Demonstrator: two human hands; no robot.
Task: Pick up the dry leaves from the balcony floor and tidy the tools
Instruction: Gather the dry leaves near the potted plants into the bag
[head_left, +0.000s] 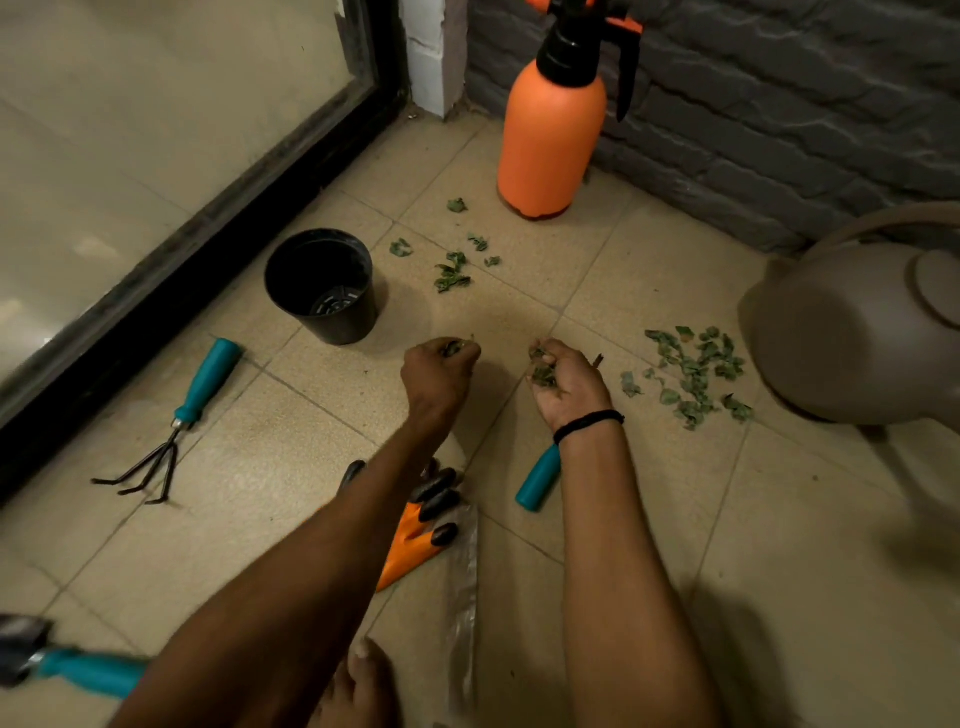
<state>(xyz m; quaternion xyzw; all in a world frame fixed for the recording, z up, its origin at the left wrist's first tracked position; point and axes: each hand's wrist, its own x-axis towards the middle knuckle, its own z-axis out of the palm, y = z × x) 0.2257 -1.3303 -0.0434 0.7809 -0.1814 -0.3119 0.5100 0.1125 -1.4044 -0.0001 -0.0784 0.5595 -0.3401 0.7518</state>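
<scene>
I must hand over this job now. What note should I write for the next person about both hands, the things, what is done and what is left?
Left hand grips a few leaves; right hand holds a bunch of them in its cupped palm.
Black pot stands ahead of the left hand, with no leaves visible inside.
Left to collect: small leaf patch near the orange sprayer, and bigger leaf patch beside the watering can.
Tools not tidied: rake, gloves, teal handle under the right wrist.

Set on the beige tiled floor (779, 545): upright black pot (322, 286), orange sprayer (550, 140), grey watering can (852, 338), hand rake (171, 421), teal handle (540, 478), teal-handled tool (88, 673), orange glove (415, 530) touching a clear bag (465, 592), dry leaves (453, 273) near the pot, a larger leaf scatter (691, 374) beside the can.
</scene>
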